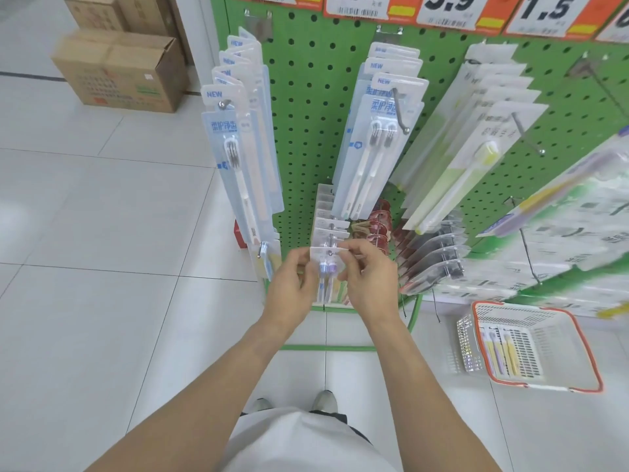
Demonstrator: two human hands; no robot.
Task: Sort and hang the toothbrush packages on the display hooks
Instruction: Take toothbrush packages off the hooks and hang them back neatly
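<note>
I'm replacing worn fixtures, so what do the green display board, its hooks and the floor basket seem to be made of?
Green pegboard panel: likely painted metal, evenly perforated, matte. Silver hooks: bare metal wire, shiny, ball-tipped. White slotted basket with orange rim: moulded plastic, slightly glossy.

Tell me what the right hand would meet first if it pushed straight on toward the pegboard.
The right hand pinches a toothbrush package at the hook. Straight on, it would likely meet the packages already hanging there; depth is unclear.

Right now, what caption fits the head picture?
Both hands hold a toothbrush package at a low hook on the green pegboard.
</note>
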